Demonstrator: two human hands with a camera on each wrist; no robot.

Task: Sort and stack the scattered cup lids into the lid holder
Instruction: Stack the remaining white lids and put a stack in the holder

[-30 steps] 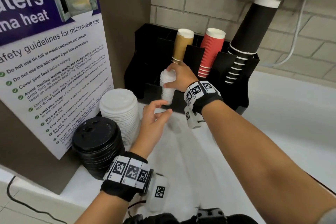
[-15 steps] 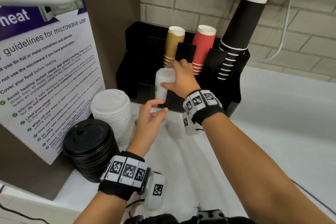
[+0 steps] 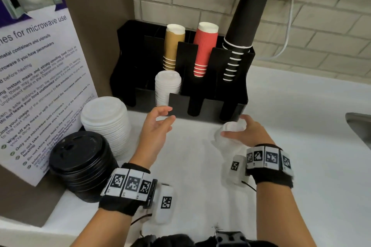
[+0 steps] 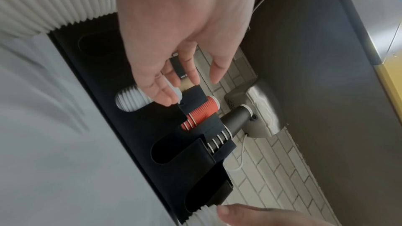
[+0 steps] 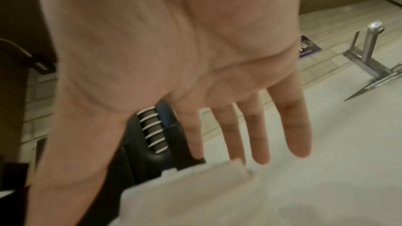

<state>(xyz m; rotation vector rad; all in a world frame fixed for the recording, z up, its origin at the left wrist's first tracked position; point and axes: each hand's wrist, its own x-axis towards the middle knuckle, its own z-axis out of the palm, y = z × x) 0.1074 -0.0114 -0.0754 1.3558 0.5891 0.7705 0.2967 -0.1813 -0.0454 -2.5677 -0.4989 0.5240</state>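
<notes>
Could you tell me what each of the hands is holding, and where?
The left hand holds nothing. The right hand reaches a small white lid stack; a grip cannot be told.

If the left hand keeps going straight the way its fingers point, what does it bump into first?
Probably the black lid holder, at its front wall beside the small white lid stack. The left hand points toward it; depth is hard to judge.

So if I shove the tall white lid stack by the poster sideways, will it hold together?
Probably not: the white lid stack is tall, loosely nested and already leans, so pushing high likely shears it. Thin plastic lids look light; pushing low should slide it on the smooth counter.
</notes>
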